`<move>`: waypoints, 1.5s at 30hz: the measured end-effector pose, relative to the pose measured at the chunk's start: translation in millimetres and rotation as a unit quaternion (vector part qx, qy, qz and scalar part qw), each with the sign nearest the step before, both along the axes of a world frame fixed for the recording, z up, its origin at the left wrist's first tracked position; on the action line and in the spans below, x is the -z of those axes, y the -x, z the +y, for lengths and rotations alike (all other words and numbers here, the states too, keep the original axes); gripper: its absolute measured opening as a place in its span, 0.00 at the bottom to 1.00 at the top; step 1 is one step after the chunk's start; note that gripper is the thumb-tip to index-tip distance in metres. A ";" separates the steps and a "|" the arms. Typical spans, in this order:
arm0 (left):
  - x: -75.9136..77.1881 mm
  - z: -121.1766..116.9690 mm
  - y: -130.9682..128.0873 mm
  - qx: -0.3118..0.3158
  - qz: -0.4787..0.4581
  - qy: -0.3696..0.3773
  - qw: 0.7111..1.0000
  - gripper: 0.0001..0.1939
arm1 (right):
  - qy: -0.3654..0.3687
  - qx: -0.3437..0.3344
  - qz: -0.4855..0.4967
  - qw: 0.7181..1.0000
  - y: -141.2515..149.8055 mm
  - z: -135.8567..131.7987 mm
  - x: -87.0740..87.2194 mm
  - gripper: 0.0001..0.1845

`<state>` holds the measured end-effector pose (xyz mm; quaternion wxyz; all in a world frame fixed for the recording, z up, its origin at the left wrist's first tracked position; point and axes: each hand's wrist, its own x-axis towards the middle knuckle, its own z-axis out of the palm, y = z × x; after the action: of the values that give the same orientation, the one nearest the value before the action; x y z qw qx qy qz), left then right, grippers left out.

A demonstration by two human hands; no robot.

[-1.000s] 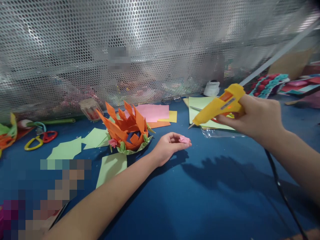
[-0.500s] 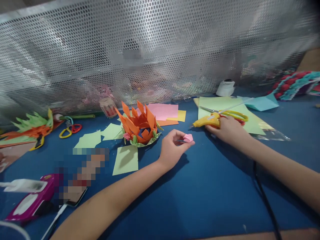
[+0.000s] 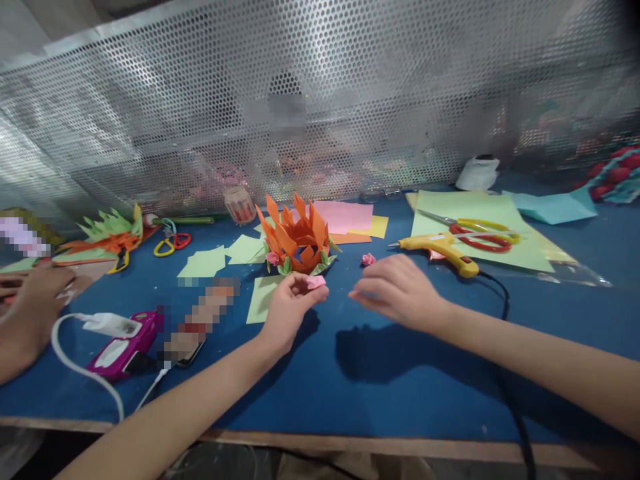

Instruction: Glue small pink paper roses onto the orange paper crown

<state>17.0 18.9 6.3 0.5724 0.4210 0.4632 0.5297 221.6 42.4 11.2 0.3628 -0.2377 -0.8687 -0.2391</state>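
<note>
My left hand (image 3: 295, 307) is closed, pinching a small pink folded-paper flower (image 3: 316, 282) between thumb and fingertips. It is just in front of an orange paper lotus (image 3: 305, 233) with green leaves and a small pink rose at its left side. My right hand (image 3: 400, 290) hovers over the table, fingers loosely bent and thumb apart, with nothing seen in it. Beyond its fingertips lies a second pink paper flower (image 3: 369, 259). A yellow hot glue gun (image 3: 445, 250) lies behind my right hand, nozzle pointing left.
Red-and-yellow scissors (image 3: 483, 233) lie on green paper (image 3: 450, 207) at the right. Pink paper (image 3: 345, 217) is behind the lotus. A purple power strip (image 3: 145, 340) and a phone (image 3: 193, 350) are at the left, near another person's hand (image 3: 37, 303). The glue gun's black cord (image 3: 507, 400) runs forward.
My right hand has let go of the glue gun and moved left towards my left hand. The gun stays on the table. The view has shifted, and another person's hand shows at the left.
</note>
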 end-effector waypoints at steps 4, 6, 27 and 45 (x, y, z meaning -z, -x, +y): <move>4.5 0.9 -0.9 0.020 -0.143 0.098 0.985 0.12 | -0.004 -0.080 -0.014 0.997 38.6 2.8 5.9 0.06; 7.0 3.7 1.0 0.023 -0.175 0.112 0.978 0.09 | 0.011 -0.092 0.005 0.996 50.6 11.2 6.9 0.07; 8.3 13.3 16.3 0.018 -0.116 0.096 0.988 0.12 | 0.124 -0.139 0.104 0.977 64.4 42.3 33.3 0.11; -104.3 83.9 49.5 -0.032 0.514 -0.337 0.788 0.06 | 0.054 -0.080 0.047 0.994 69.3 51.4 30.5 0.03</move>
<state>-32.6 102.8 110.6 0.0546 0.7822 0.4942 0.3754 152.3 93.8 -19.2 0.4081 -0.1977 -0.8784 -0.1511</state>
